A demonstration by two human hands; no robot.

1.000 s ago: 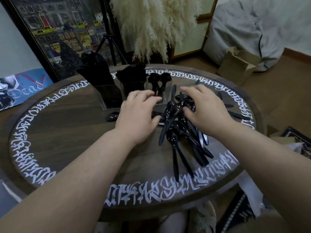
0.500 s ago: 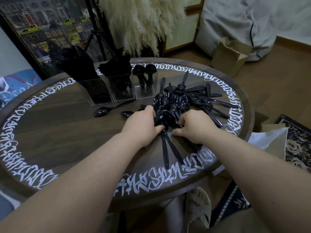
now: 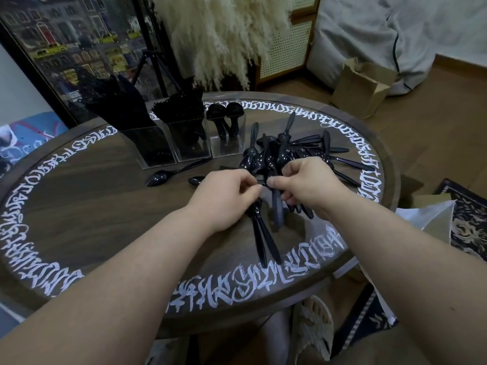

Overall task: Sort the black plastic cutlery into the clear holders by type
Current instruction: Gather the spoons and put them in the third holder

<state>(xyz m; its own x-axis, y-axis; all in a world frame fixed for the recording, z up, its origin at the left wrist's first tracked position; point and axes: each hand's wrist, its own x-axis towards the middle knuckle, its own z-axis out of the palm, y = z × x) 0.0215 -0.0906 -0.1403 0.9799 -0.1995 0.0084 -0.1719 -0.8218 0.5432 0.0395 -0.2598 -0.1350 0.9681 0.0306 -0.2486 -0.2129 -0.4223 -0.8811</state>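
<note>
- Both hands now lift a bunch of spoons [image 3: 274, 164] off the round table [image 3: 87, 206].
- The left hand [image 3: 226, 191] and right hand [image 3: 303, 185] both squeeze the handles.
- Next stop, I think: the spoon holder [image 3: 228, 138].

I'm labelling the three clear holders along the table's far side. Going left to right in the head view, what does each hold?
Clear holder of black plastic knives → clear holder of black plastic forks → clear holder of black plastic spoons.

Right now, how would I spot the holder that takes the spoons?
On the round table, three clear holders stand in a row at the far edge. The spoon holder is the rightmost, nearest the loose pile. Only it shows rounded spoon bowls sticking up, and it is the least full.
</note>
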